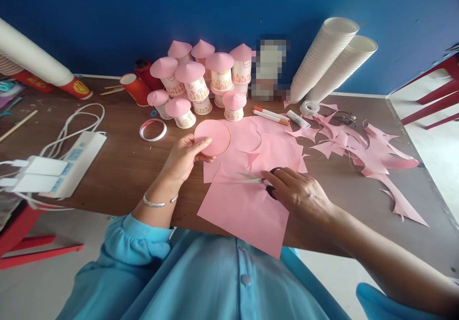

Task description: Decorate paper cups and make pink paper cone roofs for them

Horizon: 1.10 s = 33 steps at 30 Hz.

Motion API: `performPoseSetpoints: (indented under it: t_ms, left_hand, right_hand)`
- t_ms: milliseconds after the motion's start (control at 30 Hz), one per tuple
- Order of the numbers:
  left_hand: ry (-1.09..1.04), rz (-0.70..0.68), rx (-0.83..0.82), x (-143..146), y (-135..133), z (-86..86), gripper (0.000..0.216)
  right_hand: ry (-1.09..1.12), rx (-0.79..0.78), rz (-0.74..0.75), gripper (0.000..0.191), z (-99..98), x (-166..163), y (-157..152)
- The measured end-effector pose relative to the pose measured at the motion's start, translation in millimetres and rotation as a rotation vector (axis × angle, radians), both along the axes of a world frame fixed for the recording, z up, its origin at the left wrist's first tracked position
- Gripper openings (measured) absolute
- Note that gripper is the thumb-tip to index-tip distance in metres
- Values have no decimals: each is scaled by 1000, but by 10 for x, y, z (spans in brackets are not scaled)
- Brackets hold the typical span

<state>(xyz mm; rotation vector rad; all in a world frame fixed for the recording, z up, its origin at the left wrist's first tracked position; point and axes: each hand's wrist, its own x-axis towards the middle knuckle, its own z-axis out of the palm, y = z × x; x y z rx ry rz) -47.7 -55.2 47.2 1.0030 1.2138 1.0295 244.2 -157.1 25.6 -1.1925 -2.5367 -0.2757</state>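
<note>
My left hand (184,156) pinches a round pink paper disc (214,137) and holds it upright just above the brown table (122,167). My right hand (296,193) rests on a pair of scissors (255,180), fingers curled around the black handles; the blades lie flat and point left. The scissors lie on pink paper sheets (247,205) that hang over the table's near edge. One sheet shows a round hole cut out behind the disc.
Several paper cups with pink cone roofs (201,83) stand at the back. Stacks of white cups (332,57) lean against the blue wall. Pink offcuts (373,155), markers (270,115), tape rolls (310,107), a white ring (153,129) and a power strip (71,162) lie around.
</note>
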Motion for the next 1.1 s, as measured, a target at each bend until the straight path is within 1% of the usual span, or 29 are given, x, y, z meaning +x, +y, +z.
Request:
performPoseSetpoints:
  t_ms: [133,300,367,467,633,733,800,867,967,1033,1100]
  left_hand:
    - [13,-31,14,15,-16,-13,43]
    - [19,-5,62,22,9,-76,45]
    - [23,-10,87,13,22,-109,45]
    - [26,-52,96,-4,35,-148,47]
    - [42,-88,125,8,19,-169,46]
    - [70,-86,176,33,8,-178,43]
    - [71,-73,213,46,12,-190,40]
    - [76,-50,238,50,23,-206,38]
    - [107,-29,242,46,33,-224,36]
    - [129,-34,234,44,29,-225,36]
    - [142,-45,229,49,17,-217,36]
  right_hand:
    - [-17,89,-35,28,13,27,80]
    - [-42,37,36,26,4,-78,163]
    - [-43,22,27,27,-21,-94,189]
    - [18,-33,-61,29,-67,-64,209]
    - [161,-204,-302,34,-123,4,196]
    - [217,-243,-367,33,-149,11,178]
    - [231,-234,-361,33,-165,4,158]
    - [206,-209,-320,33,-173,0,131]
    - [126,-122,-296,31,-158,41,102]
    - [79,-61,-353,32,-130,109,108]
    - [45,-48,-443,35,-97,196,138]
